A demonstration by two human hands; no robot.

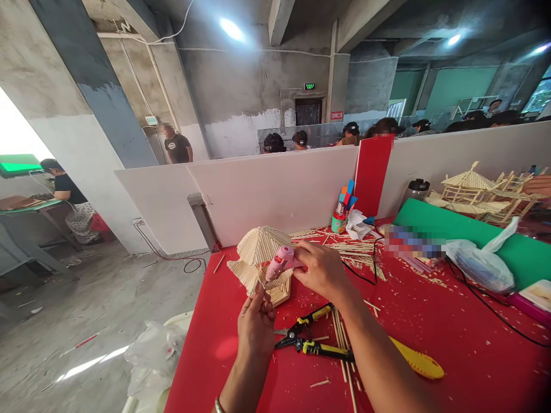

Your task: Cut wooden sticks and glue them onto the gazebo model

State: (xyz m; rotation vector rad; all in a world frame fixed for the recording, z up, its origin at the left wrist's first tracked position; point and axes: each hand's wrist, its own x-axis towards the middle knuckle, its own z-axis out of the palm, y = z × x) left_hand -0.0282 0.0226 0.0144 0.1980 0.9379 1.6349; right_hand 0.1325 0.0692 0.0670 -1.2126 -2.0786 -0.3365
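Note:
My right hand (323, 271) is wrapped round a pink hot glue gun (279, 261), its nozzle pointing down and left. My left hand (257, 321) is closed in a pinch just below the nozzle, at the lower roof edge of a small pavilion model (262, 243) built from thin wooden sticks. What those fingertips grip is too small to make out. The model has two tiers of stick roof and a stick base, partly hidden behind the glue gun and my hands. Yellow-and-black cutting pliers (306, 332) lie with handles apart to the right of my left wrist.
Loose sticks (353, 250) and scraps cover parts of the red table (224, 350). A yellow handle (417, 358) lies at right. Behind are a can of tools (338, 223), a green board (456, 235), a plastic bag (480, 265), another stick model (469, 189) and black cables. White partitions (279, 195) border the table.

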